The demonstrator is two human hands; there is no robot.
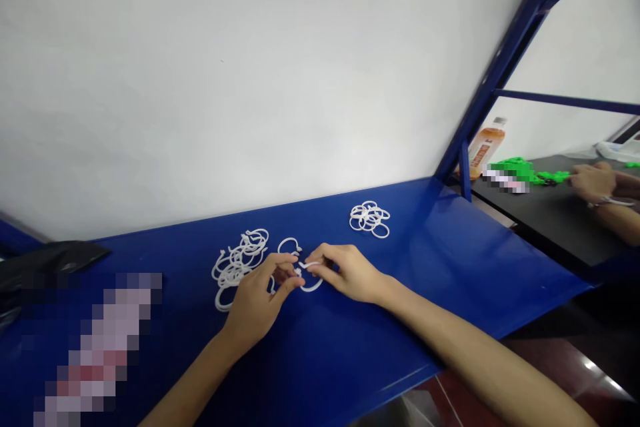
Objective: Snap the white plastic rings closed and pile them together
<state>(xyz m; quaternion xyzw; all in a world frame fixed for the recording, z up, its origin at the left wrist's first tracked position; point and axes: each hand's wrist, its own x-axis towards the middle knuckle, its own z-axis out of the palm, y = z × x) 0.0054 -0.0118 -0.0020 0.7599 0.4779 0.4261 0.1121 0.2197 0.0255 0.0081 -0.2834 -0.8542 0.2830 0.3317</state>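
Between my hands is a white plastic ring (312,287) with an open gap at its top. My left hand (257,297) is closed, pinching the knobbed end of the ring between thumb and fingertips. On the other side, my right hand (349,271) grips the hooked end between thumb and forefinger. A loose ring (288,241) lies just beyond my fingertips, its ends apart. Close to my left hand is a pile of open rings (240,260), partly covered by that hand. Farther right sits a smaller heap of rings (370,217) that look closed.
The blue tabletop (400,320) runs along a white wall (250,80). A black plastic bag (55,260) lies at left. At right are a blue metal frame (493,73), a bottle (487,147), green pieces (520,167) and another person's hand (595,181) over a black table (555,220).
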